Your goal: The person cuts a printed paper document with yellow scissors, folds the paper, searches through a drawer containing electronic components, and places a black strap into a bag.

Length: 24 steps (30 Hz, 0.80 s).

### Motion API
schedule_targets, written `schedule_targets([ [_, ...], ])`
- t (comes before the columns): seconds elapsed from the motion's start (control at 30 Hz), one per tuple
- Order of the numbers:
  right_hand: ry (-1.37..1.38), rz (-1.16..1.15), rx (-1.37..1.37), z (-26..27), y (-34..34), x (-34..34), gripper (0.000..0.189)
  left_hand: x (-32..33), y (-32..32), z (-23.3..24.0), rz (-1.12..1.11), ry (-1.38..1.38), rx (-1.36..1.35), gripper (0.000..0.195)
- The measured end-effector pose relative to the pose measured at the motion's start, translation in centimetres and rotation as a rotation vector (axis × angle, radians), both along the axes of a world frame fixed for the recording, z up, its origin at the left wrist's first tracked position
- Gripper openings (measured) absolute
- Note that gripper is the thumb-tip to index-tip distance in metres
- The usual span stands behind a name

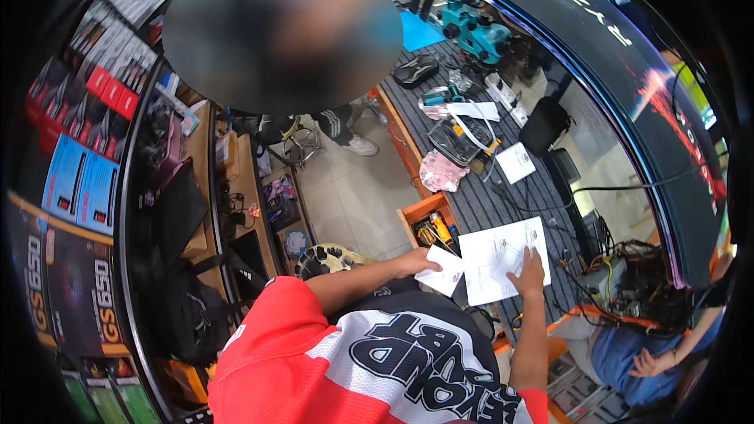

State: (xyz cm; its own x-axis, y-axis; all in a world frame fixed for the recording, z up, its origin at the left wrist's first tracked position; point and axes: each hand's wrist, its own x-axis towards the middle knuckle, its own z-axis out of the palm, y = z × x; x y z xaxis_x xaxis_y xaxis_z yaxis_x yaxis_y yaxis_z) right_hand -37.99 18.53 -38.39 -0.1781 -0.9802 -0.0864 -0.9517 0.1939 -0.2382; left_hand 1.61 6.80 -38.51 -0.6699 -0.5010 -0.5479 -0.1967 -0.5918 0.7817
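Between the thumb and fingers of my left hand (419,263) is a small white printed paper slip (443,275), held just past the bench edge. My right hand (528,271) rests with spread fingers on a larger white printed sheet (483,256) lying on the grey ribbed bench mat (533,200); whether it grips the sheet's edge cannot be seen. The two papers sit side by side, nearly touching. Beyond them an open wooden drawer (406,218) holds a yellow and black tool (440,228). Another small white printed slip (516,163) lies farther up the mat.
A pink patterned cloth (443,171), a clear bag (459,140) and a black pouch (416,70) lie along the bench. A teal microscope (477,32) stands behind. Cables and a large monitor box (624,70) line the right. Another person's arm (677,347) is at lower right.
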Motion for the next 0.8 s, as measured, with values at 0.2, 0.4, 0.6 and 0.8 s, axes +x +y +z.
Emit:
schedule_targets([
  [0.2,-0.019,-0.108,0.209,-0.4,-1.1,1.1,0.106,3.4,2.8,2.2,0.047,-0.031,-0.041,0.044],
  [0.4,0.019,-0.105,0.185,-0.3,-1.3,1.5,0.095,4.5,4.4,1.3,0.12,0.017,-0.021,0.044],
  [0.6,-0.057,-0.233,0.203,-1.8,0.7,1.0,0.095,4.0,5.1,1.9,0.128,0.022,0.035,0.044],
  [0.8,-0.11,-0.284,0.134,-1.4,2.5,3.4,0.092,3.7,5.0,1.9,0.034,-0.004,0.05,0.048],
])
